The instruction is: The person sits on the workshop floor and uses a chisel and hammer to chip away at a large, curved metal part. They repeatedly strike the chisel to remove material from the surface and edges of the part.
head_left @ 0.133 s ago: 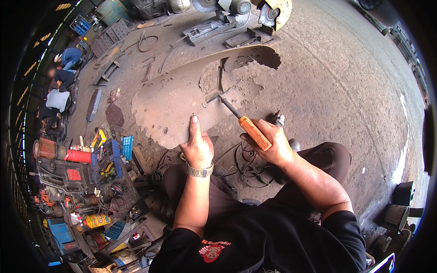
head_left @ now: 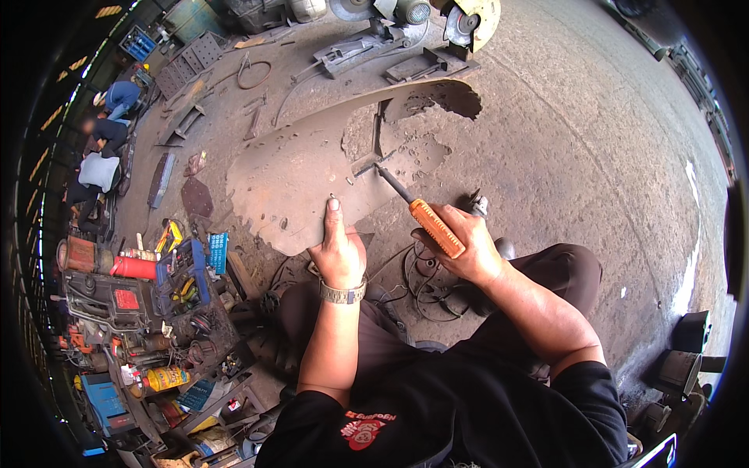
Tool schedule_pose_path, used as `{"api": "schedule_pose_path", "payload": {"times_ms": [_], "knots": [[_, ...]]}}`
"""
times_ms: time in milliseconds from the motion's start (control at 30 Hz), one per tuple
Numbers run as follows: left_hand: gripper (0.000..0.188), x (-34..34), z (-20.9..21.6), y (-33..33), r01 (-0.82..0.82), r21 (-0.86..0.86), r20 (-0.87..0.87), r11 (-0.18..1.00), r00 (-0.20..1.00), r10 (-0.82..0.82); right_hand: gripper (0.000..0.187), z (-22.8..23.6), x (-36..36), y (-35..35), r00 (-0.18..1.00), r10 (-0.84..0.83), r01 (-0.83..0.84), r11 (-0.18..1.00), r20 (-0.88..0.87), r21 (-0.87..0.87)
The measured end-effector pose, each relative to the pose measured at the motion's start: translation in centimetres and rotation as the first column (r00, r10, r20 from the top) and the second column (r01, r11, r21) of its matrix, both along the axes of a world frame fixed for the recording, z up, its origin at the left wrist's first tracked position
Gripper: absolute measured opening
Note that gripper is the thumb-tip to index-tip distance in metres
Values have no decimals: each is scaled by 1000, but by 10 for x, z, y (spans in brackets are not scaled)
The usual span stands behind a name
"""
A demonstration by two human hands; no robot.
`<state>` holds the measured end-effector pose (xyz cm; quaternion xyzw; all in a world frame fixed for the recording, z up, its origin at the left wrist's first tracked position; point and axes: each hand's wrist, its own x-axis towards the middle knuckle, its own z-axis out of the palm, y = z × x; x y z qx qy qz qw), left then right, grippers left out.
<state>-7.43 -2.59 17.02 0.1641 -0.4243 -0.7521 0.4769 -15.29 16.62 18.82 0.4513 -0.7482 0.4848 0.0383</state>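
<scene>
My left hand [head_left: 339,253] grips the near edge of a large, curved, rusty sheet-metal piece [head_left: 289,183], thumb on top and the other fingers mostly hidden beneath. The sheet has ragged edges, and a cut-out on its right side shows the floor. In my right hand [head_left: 470,243] is a tool with a ribbed orange handle [head_left: 437,228] and a dark shaft [head_left: 396,186]. The shaft slants up and left, and its far end meets the near edge of the cut-out. What shape that end has is hard to make out against the dark metal.
Tools, bottles and an open blue toolbox [head_left: 186,277] crowd the left. Cables and an angle grinder-like tool [head_left: 429,269] lie by my knees. Cut-off saws [head_left: 466,27] stand at the far side. Several people [head_left: 100,170] crouch at the far left.
</scene>
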Motion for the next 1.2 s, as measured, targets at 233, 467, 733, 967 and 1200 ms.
{"api": "schedule_pose_path", "payload": {"times_ms": [233,467,733,967,1200], "knots": [[53,0,4,3,-8,-9,-5,1000,1000,8,39,0,1,0,1000,-1,1,1000,-2,0],[52,1,2,1,-10,3,15,1000,1000,10,40,-1,1,0,1000,-9,9,1000,-2,-13],[55,1,6,2,-8,-36,-10,999,1000,8,40,5,3,2,998,-51,51,999,-41,3],[55,0,5,1,-15,-31,-16,999,1000,14,41,4,1,3,999,-42,43,999,-31,12],[55,2,8,3,-2,-30,-17,1000,1000,1,40,2,1,2,999,-34,35,999,-19,25]]}}
